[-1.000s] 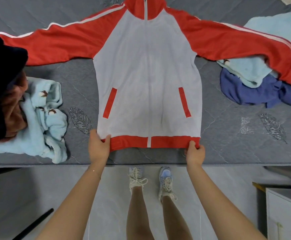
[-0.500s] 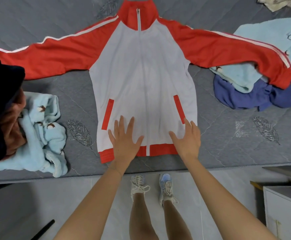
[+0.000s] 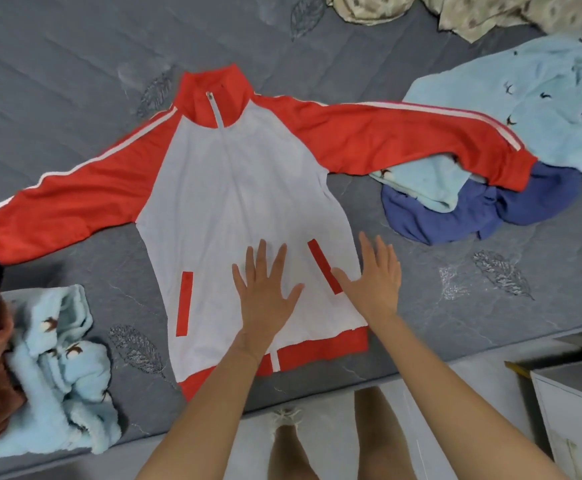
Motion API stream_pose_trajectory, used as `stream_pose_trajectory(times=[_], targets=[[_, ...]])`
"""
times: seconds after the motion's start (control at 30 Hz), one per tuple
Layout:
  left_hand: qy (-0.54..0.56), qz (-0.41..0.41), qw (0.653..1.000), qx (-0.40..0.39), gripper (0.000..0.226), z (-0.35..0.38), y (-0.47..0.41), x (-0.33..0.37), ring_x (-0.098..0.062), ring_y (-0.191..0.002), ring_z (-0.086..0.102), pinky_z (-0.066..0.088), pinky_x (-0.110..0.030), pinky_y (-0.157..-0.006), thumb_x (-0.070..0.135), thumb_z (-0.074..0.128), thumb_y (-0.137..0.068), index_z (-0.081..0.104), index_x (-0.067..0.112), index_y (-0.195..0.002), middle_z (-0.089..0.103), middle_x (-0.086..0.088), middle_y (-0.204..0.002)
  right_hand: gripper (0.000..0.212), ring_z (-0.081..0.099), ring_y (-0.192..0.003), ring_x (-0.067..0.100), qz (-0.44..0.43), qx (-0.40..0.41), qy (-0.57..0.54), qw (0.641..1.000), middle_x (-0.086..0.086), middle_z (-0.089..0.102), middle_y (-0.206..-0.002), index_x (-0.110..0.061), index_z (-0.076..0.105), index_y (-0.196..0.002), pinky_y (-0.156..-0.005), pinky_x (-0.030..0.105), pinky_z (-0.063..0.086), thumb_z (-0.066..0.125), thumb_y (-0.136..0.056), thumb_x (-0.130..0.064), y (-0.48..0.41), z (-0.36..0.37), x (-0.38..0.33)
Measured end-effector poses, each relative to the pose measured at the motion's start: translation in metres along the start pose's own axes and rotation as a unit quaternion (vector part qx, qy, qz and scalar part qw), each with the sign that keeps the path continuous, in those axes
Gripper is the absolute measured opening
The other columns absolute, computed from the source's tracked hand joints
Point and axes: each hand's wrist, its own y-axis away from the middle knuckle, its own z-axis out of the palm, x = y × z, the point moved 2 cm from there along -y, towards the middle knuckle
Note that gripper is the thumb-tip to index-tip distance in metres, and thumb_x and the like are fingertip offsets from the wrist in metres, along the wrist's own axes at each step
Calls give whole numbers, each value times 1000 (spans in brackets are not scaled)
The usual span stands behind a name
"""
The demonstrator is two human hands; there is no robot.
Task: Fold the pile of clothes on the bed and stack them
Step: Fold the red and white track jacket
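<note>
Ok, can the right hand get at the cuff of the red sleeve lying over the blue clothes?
Probably yes: the right hand is open and empty, and the cuff lies uncovered on top of the blue clothes.

Bare arms [image 3: 213, 403] fill the lower frame, uncovered all the way to the left hand [image 3: 263, 292] and the right hand [image 3: 374, 282]. Below them are bare legs [image 3: 379, 431] and one pale sneaker [image 3: 286, 415] with whitish laces, blurred at the toe.

No legible txt, labels, brands or nos. in view: jacket [image 3: 248, 202] has only white stripes, light-blue fleece [image 3: 542, 109] small bird-like motifs, bed [image 3: 75, 81] leaf prints.
</note>
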Motion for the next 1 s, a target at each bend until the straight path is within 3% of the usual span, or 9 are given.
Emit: stream_pose_trajectory(times=[0.13, 0.3, 0.57, 0.77, 1.0], targets=[[-5, 12, 1000, 4, 75, 6, -43, 42, -30, -150, 4, -15, -50, -115, 65, 42, -89, 16, 33, -152, 7, -5, -163, 88, -1, -150, 24, 5, -1, 2, 1000, 5, 6, -163, -30, 9, -155, -121, 46, 4, 57, -88, -59, -52, -29, 19], [-20, -1, 1000, -13, 78, 17, -102, 100, -29, -150, -1, -9, -52, -117, 71, 30, -86, 4, 36, -151, 1, -4, -163, 83, 10, -150, 27, -8, 28, -6, 1000, 7, 17, -161, -28, 24, -153, -119, 46, 12, 63, -86, -55, -115, -75, 44], [31, 41, 999, 4, 74, 26, -181, 189, -30, -150, 5, 2, -54, -117, 57, 52, -91, 21, 31, -153, 11, -8, -162, 78, 17, -148, 32, -45, 61, 3, 997, 11, 25, -158, -24, 33, -151, -117, 49, 18, 67, -85, -48, -193, -123, 78], [39, 74, 996, 23, 71, 33, -232, 231, -33, -149, 12, 2, -55, -117, 51, 61, -89, 35, 28, -150, 23, -10, -159, 76, 15, -148, 33, -33, 84, 4, 996, 11, 24, -159, -25, 31, -151, -118, 50, 13, 65, -87, -48, -241, -153, 115], [-13, 109, 994, 6, 77, 42, -266, 261, -32, -150, 4, -3, -56, -116, 59, 54, -89, 22, 32, -153, 12, -10, -162, 64, 6, -150, 30, 55, 88, 26, 994, 9, 14, -162, -25, 22, -154, -120, 47, 4, 44, -99, -48, -281, -181, 162]])
